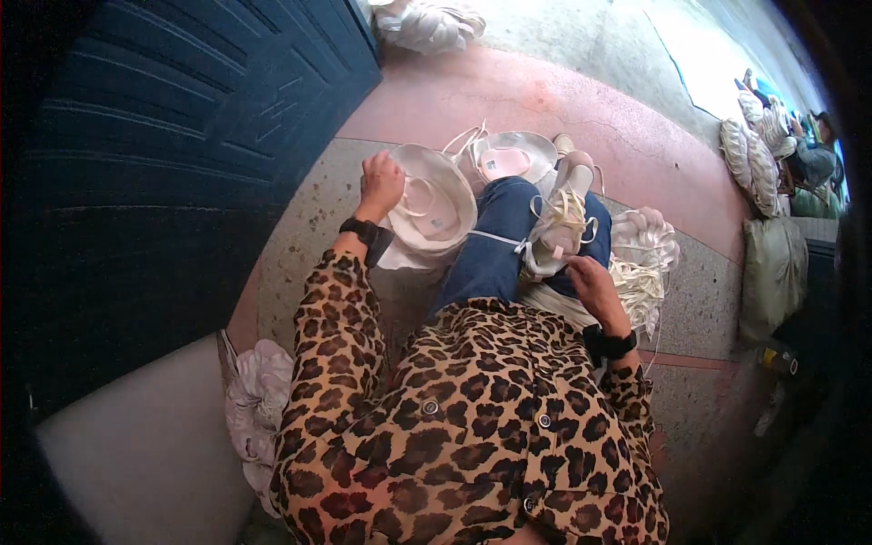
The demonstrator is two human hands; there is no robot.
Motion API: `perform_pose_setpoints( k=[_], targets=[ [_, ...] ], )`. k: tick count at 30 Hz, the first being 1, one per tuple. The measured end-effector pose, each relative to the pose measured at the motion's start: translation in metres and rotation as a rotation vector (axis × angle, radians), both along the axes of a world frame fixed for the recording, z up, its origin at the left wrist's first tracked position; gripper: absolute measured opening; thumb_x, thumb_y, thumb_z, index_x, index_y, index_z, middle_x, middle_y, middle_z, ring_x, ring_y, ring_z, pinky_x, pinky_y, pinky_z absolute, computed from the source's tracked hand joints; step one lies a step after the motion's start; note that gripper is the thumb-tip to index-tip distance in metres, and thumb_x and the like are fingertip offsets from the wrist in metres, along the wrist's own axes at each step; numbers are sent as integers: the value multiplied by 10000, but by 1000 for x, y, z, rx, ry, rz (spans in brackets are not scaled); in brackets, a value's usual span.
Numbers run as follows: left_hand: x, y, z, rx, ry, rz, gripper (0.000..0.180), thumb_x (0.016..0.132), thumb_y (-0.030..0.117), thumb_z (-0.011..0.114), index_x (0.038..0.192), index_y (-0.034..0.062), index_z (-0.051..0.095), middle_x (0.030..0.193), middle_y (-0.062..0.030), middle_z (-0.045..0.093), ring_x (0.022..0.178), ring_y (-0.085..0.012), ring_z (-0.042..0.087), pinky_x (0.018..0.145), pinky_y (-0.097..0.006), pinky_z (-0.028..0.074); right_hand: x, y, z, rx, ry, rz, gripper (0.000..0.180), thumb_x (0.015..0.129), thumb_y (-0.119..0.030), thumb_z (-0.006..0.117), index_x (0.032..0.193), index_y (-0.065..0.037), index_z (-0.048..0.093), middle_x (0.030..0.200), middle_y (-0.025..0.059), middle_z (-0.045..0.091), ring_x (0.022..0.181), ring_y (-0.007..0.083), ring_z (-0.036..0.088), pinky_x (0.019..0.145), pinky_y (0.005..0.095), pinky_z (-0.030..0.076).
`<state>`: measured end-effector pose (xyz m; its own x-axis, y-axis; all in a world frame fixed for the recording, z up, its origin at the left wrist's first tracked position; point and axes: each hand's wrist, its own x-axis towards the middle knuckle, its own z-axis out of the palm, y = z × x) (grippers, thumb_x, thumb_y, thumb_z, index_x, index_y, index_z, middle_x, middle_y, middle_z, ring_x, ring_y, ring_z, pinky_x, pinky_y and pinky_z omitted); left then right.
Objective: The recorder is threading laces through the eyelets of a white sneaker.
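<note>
The left hand (381, 183) has its fingers clamped on the rim of a cream bowl-shaped cup (434, 211) lying on the floor (309, 236), hollow side up. The right hand (595, 283), fingers curled loosely together, touches a strappy cream piece (556, 234) on the knee; its long axis runs away from the person, toward the pink floor band.

The fingers of the left hand (381, 184) are hidden behind its own knuckles. The right hand (595, 283) fingertips are lost among white straps (561, 222). The pile (427, 20) is cut off at the top edge.
</note>
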<state>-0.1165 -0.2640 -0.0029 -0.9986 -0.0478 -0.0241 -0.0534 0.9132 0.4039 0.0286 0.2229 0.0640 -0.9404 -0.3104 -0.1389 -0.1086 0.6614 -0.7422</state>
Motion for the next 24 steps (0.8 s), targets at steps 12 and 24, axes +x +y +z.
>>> perform_pose_setpoints(
  k=[12,24],
  targets=[
    [1,12,8,-370,55,-189,312,805,199,691,1091,75,674,1411,-153,480,1300,-407,406,969,-520,446,-8,-22,-6,201,153,126,164,921,-118,626,1050,-21,651,973,201,660,925,403,627,791,459,499],
    [108,-267,-10,662,-8,586,206,846,114,634,1006,-12,670,863,-77,679,740,-211,611,726,-350,526,13,1,-14,126,37,52,191,925,-108,626,1080,2,640,984,203,656,947,387,633,814,412,507]
  ],
)
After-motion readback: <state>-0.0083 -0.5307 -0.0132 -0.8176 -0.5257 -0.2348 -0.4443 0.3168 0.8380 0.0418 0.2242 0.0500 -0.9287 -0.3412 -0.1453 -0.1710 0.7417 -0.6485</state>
